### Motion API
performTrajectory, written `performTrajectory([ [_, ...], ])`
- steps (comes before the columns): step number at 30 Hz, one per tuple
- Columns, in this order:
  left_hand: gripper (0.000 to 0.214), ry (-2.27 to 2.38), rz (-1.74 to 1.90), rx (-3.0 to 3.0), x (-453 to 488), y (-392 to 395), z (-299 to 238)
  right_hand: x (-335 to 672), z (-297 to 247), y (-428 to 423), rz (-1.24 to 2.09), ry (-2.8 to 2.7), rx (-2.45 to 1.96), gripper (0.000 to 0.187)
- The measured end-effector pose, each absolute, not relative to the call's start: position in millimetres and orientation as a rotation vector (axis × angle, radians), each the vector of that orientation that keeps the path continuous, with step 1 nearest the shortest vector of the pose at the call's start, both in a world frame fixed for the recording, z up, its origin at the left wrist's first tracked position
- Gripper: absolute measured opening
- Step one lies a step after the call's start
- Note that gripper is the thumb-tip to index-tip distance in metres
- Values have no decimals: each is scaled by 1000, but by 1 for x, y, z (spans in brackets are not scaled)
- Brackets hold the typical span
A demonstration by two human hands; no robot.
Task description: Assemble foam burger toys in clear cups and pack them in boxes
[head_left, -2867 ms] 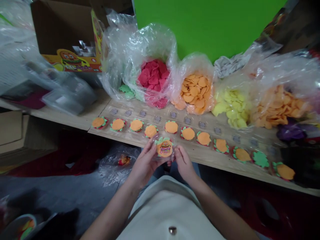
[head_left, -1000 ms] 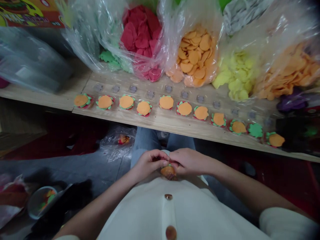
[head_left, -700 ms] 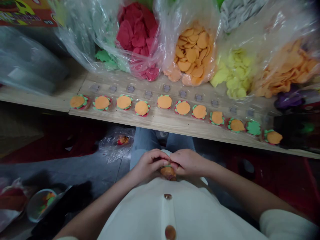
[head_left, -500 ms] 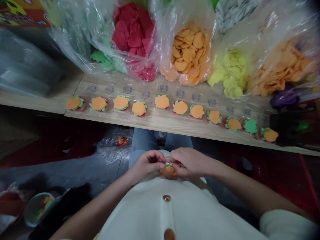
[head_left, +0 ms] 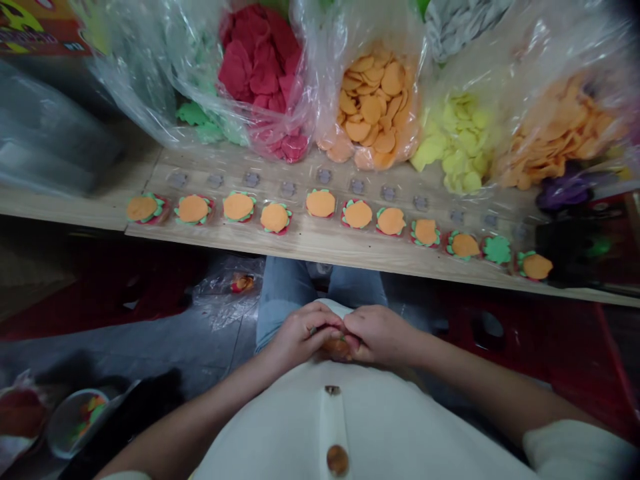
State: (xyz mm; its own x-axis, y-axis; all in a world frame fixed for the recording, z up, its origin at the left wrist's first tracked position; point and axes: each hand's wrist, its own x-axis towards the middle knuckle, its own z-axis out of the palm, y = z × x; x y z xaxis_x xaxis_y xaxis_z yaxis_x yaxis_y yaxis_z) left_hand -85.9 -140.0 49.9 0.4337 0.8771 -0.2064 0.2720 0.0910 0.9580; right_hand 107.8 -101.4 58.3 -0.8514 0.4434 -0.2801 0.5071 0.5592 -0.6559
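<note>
The left hand (head_left: 305, 341) and right hand (head_left: 377, 337) are cradling a small felt burger (head_left: 338, 348) against the white shirt (head_left: 380, 420), well below the wooden worktop (head_left: 320, 233), their curled fingers (head_left: 320, 321) pressing together and pinching it evenly from both sides.

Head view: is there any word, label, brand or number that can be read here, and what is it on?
Nothing can be read: the lettering on the printed carton at top left is cut off and too blurred, and the burger-shaped piece between the left hand and right hand is mostly hidden.
</note>
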Motion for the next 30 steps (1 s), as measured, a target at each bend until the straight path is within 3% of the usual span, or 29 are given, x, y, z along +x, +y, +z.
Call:
performTrajectory([
  [11,15,1150,757,897,-76,-139,44,110,84,-82,-1267,2587,996,3],
  [19,10,1039,764,1462,-76,-136,51,114,77,-94,-1178,2658,856,5],
  [30,18,968,640,1473,-73,-131,49,117,65,-103,-1237,2725,790,7],
])
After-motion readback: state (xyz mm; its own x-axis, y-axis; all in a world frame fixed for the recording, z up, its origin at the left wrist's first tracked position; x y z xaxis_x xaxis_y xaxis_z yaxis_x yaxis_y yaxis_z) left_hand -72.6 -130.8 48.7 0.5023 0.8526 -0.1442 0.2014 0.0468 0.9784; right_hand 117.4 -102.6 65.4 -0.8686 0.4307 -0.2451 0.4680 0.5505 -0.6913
